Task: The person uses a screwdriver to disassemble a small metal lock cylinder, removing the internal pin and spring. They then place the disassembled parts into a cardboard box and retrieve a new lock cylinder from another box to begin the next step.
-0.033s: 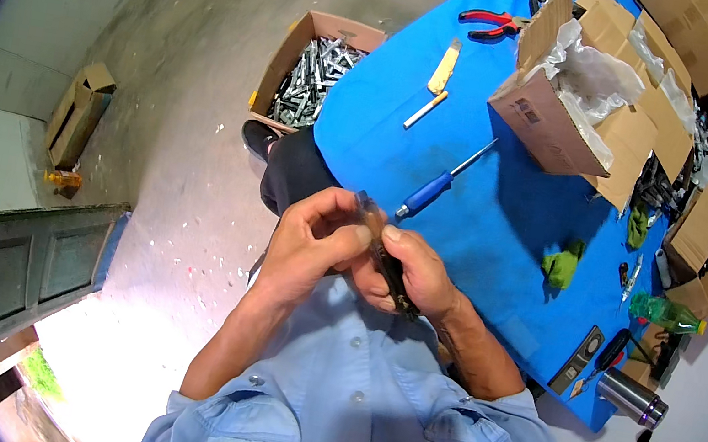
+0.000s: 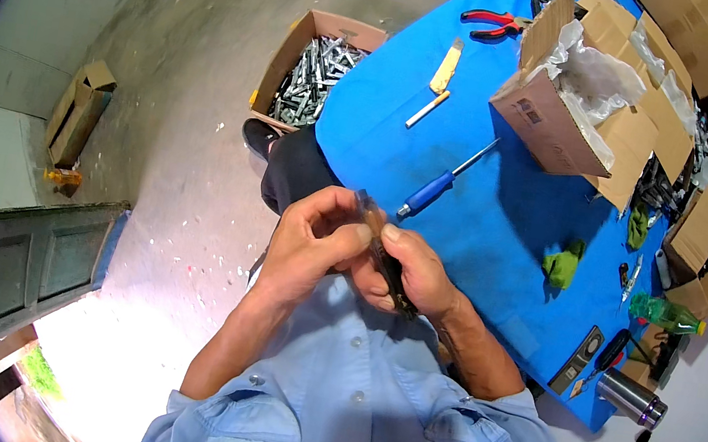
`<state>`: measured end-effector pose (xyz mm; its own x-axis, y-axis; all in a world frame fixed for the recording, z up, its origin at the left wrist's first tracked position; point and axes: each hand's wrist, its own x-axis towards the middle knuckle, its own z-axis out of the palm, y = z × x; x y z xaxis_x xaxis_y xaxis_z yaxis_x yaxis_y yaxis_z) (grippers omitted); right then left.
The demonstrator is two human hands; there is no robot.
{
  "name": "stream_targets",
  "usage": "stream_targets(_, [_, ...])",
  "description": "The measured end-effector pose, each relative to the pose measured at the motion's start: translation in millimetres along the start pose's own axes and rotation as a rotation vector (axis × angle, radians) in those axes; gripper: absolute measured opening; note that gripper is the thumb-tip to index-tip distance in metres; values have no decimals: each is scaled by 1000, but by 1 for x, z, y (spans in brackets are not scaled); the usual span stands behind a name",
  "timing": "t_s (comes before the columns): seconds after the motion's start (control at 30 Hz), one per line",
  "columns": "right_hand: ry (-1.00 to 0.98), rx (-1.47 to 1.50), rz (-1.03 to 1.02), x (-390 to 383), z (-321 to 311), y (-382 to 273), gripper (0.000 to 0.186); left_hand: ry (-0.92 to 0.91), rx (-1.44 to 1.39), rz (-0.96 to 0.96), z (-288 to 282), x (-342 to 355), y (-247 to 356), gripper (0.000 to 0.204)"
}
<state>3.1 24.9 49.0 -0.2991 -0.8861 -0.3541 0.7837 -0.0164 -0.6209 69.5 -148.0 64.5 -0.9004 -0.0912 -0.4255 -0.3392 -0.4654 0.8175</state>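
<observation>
My left hand and my right hand meet in front of my shirt, both closed on one slim dark object. It is long and blackish, and its upper end looks like see-through plastic or film; its exact kind cannot be made out. The left thumb and fingers pinch near that upper end, while the right thumb presses along its side. Fingers hide much of its middle. Just beyond my hands on the blue-covered table lies a blue-handled screwdriver, its shaft pointing away to the right.
A yellow cutter knife, a cigarette-like stick and red-handled pliers lie farther off. An open carton holds plastic film. Rightward are a green cloth, green bottle and steel flask. A floor box holds metal parts.
</observation>
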Motion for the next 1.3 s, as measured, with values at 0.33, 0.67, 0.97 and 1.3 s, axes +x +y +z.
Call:
stream_targets(0.33, [-13,-349,-96,6,5,5,46,68,58,90,-3,-7,-1,26])
stream_targets(0.67, [80,-254,-102,-6,7,-5,38,-54,-91,187,-17,1,-7,32])
stream_targets(0.97, [222,-378,-209,-23,-13,5,31,-64,-124,171,-20,26,-10,29])
stream_targets(1.3, [510,-97,-622,-80,-11,-9,35,119,94,133,-27,30,-24,34])
